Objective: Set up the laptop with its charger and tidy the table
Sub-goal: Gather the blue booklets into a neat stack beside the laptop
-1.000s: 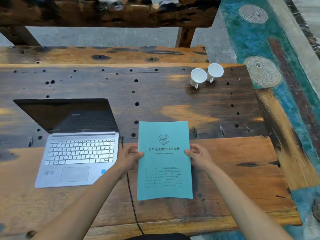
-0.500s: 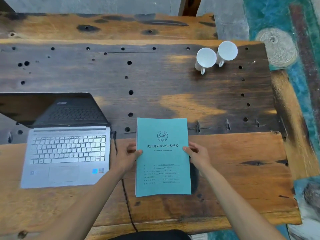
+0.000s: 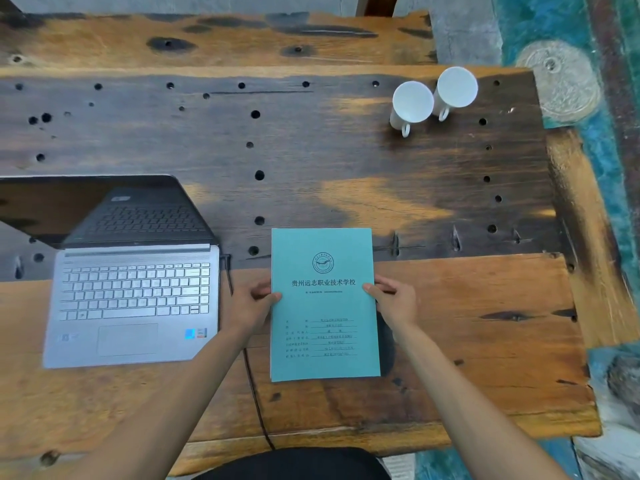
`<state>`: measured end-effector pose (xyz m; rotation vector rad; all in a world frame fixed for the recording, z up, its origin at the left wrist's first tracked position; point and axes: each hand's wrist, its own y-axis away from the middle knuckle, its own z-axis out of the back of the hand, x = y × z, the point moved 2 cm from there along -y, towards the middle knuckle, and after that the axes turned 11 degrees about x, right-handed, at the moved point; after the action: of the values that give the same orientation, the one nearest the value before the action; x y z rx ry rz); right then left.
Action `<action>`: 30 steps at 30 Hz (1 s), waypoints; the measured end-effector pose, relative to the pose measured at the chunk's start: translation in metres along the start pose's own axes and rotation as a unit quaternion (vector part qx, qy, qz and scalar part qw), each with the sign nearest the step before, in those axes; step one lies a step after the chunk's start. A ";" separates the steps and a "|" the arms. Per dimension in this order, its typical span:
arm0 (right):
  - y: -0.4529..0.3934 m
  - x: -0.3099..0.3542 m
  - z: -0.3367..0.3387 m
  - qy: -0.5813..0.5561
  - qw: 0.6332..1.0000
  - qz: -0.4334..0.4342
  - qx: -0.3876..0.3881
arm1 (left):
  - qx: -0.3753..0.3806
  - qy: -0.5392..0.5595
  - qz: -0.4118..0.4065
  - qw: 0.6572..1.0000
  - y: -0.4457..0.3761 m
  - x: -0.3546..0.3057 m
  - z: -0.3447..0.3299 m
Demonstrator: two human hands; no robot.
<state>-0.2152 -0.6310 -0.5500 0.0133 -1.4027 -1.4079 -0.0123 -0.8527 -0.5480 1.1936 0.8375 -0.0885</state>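
We still pinch the teal booklet (image 3: 323, 306) with left hand (image 3: 247, 306) and right hand (image 3: 398, 301) (laptop (image 3: 135, 299) at nine o'clock); nothing has shifted, so tidying continues.

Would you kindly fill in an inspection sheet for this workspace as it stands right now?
Surface: worn wooden table, dark and orange planks with many drilled holes.
Job's things: silver laptop open at the left, screen dark; the charger brick is not seen.
Clutter: teal booklet lying flat by the near edge; two white cups side by side at the far right.
Grip: left hand and right hand each pinch a side edge of the booklet.
Cables: black cable runs from the laptop's right side over the near table edge.
Surroundings: teal painted floor at the right; a wooden bench beyond the table.
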 end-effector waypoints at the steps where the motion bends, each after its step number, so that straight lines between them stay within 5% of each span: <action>1: -0.001 -0.001 0.000 0.008 1.000 0.000 -0.003 | 0.000 0.004 0.002 1.000 0.001 0.000 0.000; 8: 0.016 0.006 0.000 0.099 0.995 0.029 -0.001 | 0.006 -0.155 -0.040 0.987 0.014 -0.017 -0.003; 15: 0.067 0.006 0.016 0.198 0.970 0.125 -0.069 | -0.057 -0.435 -0.225 0.870 0.061 -0.026 -0.013; 21: 0.130 -0.017 0.015 0.334 0.929 0.123 -0.105 | -0.041 -0.557 -0.294 0.776 0.099 -0.022 -0.022; 30: 0.240 -0.088 -0.018 0.325 0.928 0.078 -0.167 | 0.020 -0.592 -0.345 0.728 0.145 0.015 0.002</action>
<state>-0.0139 -0.5152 -0.4412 0.1327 -0.5967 -1.3242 0.0688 -0.7904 -0.4438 0.5600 0.0544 -1.3507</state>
